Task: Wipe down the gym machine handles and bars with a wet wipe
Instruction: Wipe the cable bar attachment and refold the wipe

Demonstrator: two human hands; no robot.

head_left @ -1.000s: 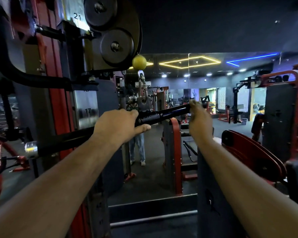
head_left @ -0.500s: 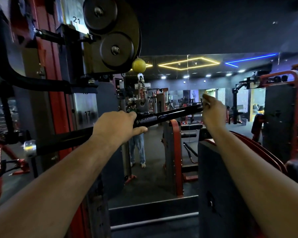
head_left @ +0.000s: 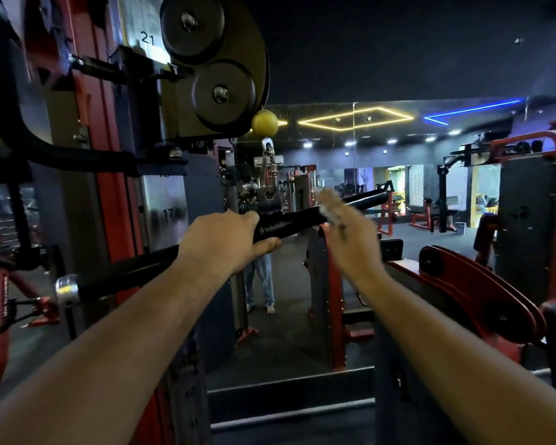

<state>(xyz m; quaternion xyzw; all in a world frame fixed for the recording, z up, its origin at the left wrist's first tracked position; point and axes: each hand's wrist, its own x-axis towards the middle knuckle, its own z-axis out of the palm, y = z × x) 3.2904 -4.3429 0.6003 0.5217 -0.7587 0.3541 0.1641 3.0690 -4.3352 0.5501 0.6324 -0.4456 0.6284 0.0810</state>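
A long black pull-down bar [head_left: 132,274] with a silver end cap hangs from a cable clip [head_left: 268,175] and slants up to the right. My left hand [head_left: 225,242] grips the bar near its middle, just left of the clip. My right hand [head_left: 347,232] is blurred by motion at the bar's right half, with a pale wet wipe [head_left: 326,213] bunched in its fingers against the bar.
The red and grey pulley tower [head_left: 180,91] with its weight stack stands close on the left, a yellow ball stop [head_left: 264,123] under the pulleys. A red padded seat frame [head_left: 482,284] is at the right. A mirror ahead reflects a standing person.
My right hand slid out to the bar's far right end, then came back left toward the middle. The left hand kept its hold and the bar stayed tilted.
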